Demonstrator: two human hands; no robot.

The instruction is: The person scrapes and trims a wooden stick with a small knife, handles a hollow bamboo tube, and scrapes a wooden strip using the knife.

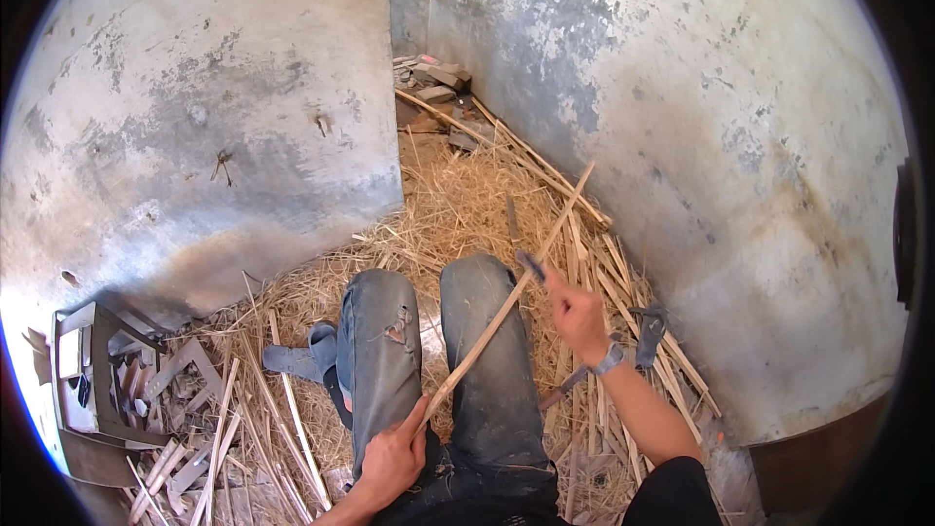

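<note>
A long pale wooden strip [492, 331], perhaps split bamboo, slants across my thighs and points up to the far right. My left hand [394, 458] is closed round its near end, by my lap. Over my right knee, my right hand [579, 317] grips a knife; only its short dark blade [531, 266] shows clearly, lying across the strip's upper part. The knife's handle is mostly hidden by my fingers. Just below my right wrist, a brown, flat piece [565, 387] shows beside my thigh; I cannot tell whether it belongs to the knife.
Shavings [448, 195] cover the floor ahead. Long strips [623, 282] lie along the right wall [740, 185], with a dark sandal [650, 336] on them. Left are a blue slipper [292, 360], more strips [282, 409] and a dark wooden frame [88, 390]. Rubble [435, 78] lies at the far corner.
</note>
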